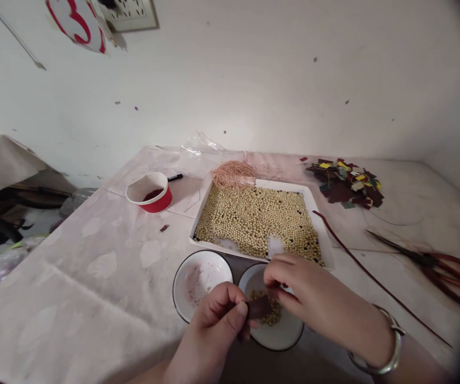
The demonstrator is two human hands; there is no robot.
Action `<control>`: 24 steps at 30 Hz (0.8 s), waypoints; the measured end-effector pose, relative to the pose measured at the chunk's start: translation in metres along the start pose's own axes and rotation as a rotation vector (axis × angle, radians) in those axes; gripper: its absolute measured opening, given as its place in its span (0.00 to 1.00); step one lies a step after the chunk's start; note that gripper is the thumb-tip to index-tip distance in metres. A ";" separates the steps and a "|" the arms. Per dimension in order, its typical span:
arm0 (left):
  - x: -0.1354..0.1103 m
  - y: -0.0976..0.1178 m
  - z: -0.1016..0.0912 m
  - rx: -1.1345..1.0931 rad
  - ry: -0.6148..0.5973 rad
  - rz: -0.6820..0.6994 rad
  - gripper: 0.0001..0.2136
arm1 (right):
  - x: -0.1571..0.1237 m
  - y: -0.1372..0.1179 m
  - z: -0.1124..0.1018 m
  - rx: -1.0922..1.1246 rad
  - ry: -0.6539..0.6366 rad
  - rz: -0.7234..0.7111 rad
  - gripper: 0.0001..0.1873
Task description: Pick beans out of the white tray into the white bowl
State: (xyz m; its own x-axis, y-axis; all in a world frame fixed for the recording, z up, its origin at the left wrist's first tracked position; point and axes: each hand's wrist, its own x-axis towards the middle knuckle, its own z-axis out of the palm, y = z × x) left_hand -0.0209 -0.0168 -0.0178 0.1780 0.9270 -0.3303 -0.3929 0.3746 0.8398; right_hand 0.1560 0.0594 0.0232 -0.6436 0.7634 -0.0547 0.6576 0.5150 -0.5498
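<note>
Between the thumb and fingers of my left hand point(217, 322) is a dark brown flat piece point(260, 308), perhaps thin sheet material. It lies over the right enamel bowl point(283, 336), which holds small yellowish beads or beans point(272, 318). My right hand point(309, 288), with a silver bangle at the wrist, hovers at this bowl's far side. Its fingers are curled together, and anything in them is hidden. Close to my left hand stands another white bowl point(182, 285) with reddish specks inside. Beyond both bowls is a white tray point(313, 200) full of the same round grains, some dark.
A red and white paper cup point(161, 201) and a black marker point(175, 177) stand left. Copper-coloured wires point(233, 173) lie on the tray's far edge. To the right are a scrap pile point(349, 184), a long thin brown strip point(373, 274) and large scissors point(429, 261).
</note>
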 end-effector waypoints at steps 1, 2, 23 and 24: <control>0.000 -0.001 0.000 -0.004 -0.001 -0.001 0.13 | 0.001 0.002 0.002 -0.011 -0.022 0.004 0.11; 0.001 -0.001 -0.001 -0.006 -0.006 0.001 0.13 | 0.002 0.004 0.004 -0.019 -0.038 0.006 0.11; 0.001 -0.004 -0.002 0.000 -0.022 0.017 0.13 | 0.016 0.099 0.006 -0.263 0.168 0.310 0.10; 0.001 -0.004 -0.002 -0.002 -0.021 0.019 0.14 | 0.017 0.099 0.006 -0.262 0.169 0.314 0.09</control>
State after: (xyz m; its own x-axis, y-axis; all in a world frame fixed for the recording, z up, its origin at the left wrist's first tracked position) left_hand -0.0209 -0.0178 -0.0225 0.1896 0.9334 -0.3048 -0.3984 0.3568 0.8450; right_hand 0.2082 0.1210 -0.0373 -0.3381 0.9404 -0.0364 0.9021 0.3128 -0.2974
